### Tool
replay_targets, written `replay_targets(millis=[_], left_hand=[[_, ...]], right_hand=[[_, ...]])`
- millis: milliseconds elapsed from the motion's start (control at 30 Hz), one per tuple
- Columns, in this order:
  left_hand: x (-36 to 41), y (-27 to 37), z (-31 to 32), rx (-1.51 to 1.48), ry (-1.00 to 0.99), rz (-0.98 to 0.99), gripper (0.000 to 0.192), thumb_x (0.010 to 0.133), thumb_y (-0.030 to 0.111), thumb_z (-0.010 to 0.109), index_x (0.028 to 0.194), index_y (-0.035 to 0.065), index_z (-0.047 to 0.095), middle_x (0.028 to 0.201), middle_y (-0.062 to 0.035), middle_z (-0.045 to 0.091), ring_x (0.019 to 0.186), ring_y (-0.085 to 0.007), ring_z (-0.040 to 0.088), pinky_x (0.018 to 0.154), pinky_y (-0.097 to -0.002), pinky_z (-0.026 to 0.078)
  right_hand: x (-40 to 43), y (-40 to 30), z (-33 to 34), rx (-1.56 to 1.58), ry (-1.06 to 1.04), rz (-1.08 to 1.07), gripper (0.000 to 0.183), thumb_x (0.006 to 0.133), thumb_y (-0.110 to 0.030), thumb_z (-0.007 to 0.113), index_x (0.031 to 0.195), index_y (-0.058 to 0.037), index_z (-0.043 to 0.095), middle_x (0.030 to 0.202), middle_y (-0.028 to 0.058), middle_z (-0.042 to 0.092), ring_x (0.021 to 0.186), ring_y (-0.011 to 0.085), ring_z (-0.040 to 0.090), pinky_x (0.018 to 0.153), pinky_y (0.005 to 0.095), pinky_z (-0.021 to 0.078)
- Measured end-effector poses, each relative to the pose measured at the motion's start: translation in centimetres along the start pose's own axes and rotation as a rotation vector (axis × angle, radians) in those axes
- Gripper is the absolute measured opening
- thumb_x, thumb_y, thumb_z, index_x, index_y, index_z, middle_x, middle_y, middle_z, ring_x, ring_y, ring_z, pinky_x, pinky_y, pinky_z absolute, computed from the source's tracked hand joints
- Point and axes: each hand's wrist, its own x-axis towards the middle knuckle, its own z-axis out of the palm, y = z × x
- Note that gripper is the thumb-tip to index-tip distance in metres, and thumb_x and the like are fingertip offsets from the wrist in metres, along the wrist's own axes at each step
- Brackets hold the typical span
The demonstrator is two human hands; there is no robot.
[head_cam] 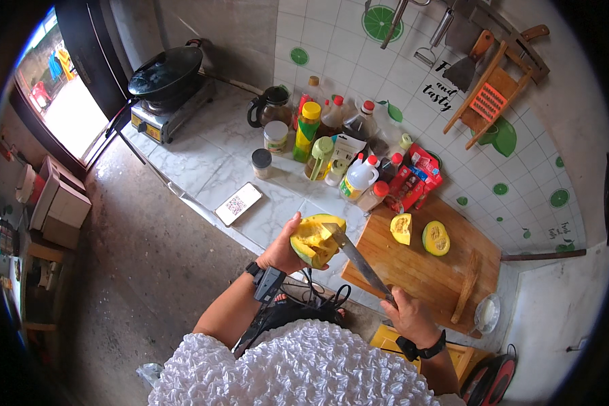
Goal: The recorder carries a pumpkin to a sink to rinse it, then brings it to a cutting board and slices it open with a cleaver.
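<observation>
My left hand (285, 249) holds a hollowed, green-skinned piece of pumpkin (314, 242) with its yellow flesh facing up, over the front edge of the counter. In my right hand (411, 315) is the handle of a kitchen knife (363, 264); its blade slants up to the left, and its tip lies at the flesh near the pumpkin's hollow. A wooden cutting board (385, 274) lies to the right, bearing a pumpkin wedge (401, 228) and a smaller cut pumpkin piece (436, 238) with seeds showing.
Bottles and jars stand behind, among them a yellow-capped bottle (306, 132). A phone (238, 204) lies near the counter's front edge. A lidded wok (166, 73) sits on a gas stove (157, 119) at the left. A rough brown stick (466, 286) and glass bowl (487, 313) are at the right.
</observation>
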Motion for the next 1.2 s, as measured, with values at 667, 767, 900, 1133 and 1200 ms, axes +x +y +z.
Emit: replay_targets(millis=[667, 767, 900, 1133, 1200], left_hand=[[-0.4, 3.0, -0.3, 0.266, -0.090, -0.287, 0.079, 0.093, 0.068, 0.045, 0.139, 0.0035, 0.044, 0.126, -0.0202, 0.060, 0.106, -0.0335, 0.066, 0.071, -0.0489, 0.060], [-0.5, 3.2, -0.1, 0.284, -0.086, -0.305, 0.079, 0.092, 0.067, 0.047, 0.139, 0.0037, 0.044, 0.126, -0.0202, 0.060, 0.105, -0.0331, 0.066, 0.071, -0.0492, 0.060], [-0.1, 2.8, 0.5, 0.157, -0.144, -0.179, 0.077, 0.092, 0.065, 0.049, 0.140, 0.0050, 0.044, 0.128, -0.0184, 0.060, 0.106, -0.0314, 0.066, 0.075, -0.0501, 0.059], [0.4, 2.0, 0.7, -0.040, -0.040, 0.145, 0.072, 0.092, 0.063, 0.048, 0.142, 0.0098, 0.044, 0.136, -0.0156, 0.055, 0.121, -0.0343, 0.058, 0.095, -0.0610, 0.048], [0.2, 2.0, 0.9, -0.031, -0.028, 0.143, 0.073, 0.092, 0.063, 0.048, 0.142, 0.0097, 0.043, 0.136, -0.0159, 0.055, 0.121, -0.0347, 0.057, 0.094, -0.0610, 0.049]], right_hand=[[0.3, 2.5, -2.6, -0.026, -0.179, -0.281, 0.033, 0.088, -0.016, 0.070, 0.117, -0.0078, 0.055, 0.086, 0.0144, 0.064, 0.075, 0.0350, 0.066, 0.060, 0.0414, 0.0526], [0.5, 2.3, -3.2, -0.082, -0.195, -0.292, 0.034, 0.088, -0.016, 0.070, 0.117, -0.0067, 0.055, 0.086, 0.0141, 0.064, 0.074, 0.0347, 0.066, 0.059, 0.0413, 0.0524], [0.4, 1.8, -2.9, -0.032, -0.052, -0.253, 0.031, 0.089, -0.019, 0.070, 0.112, -0.0055, 0.054, 0.084, 0.0157, 0.063, 0.072, 0.0368, 0.064, 0.058, 0.0426, 0.0516], [-1.2, 0.4, -1.3, 0.172, 0.098, 0.048, 0.026, 0.089, -0.018, 0.071, 0.103, -0.0012, 0.056, 0.077, 0.0181, 0.061, 0.069, 0.0377, 0.062, 0.058, 0.0404, 0.0475], [-1.2, 0.2, -1.2, 0.160, 0.093, 0.024, 0.026, 0.090, -0.018, 0.070, 0.104, -0.0012, 0.056, 0.078, 0.0188, 0.062, 0.070, 0.0386, 0.062, 0.059, 0.0407, 0.0482]])
